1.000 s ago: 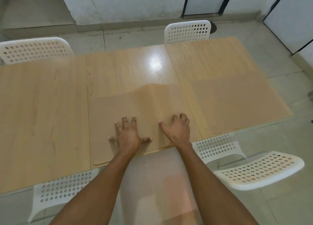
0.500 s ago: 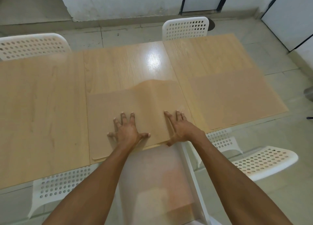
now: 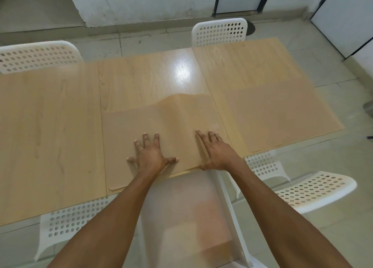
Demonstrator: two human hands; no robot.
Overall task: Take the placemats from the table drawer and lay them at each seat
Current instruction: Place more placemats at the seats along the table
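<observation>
Both hands flat on the near placemat (image 3: 161, 126), middle panel of the wooden counter (image 3: 50, 136), at the near edge. Left hand (image 3: 150, 156): grip apart, fingers splayed, palm down pressing the mat. Right hand (image 3: 215, 154): grip also apart, fingers straight and close together, resting on the mat's right part, thumb at the counter edge. Mat's far edge humps up off the surface in the middle; near-left corner lies flat. Second placemat (image 3: 282, 118) lies flat on the right panel, apart from the hands. White drawer (image 3: 187, 217) sticks out open below the counter edge between the forearms. White perforated chairs (image 3: 314, 189) around the counter.
</observation>
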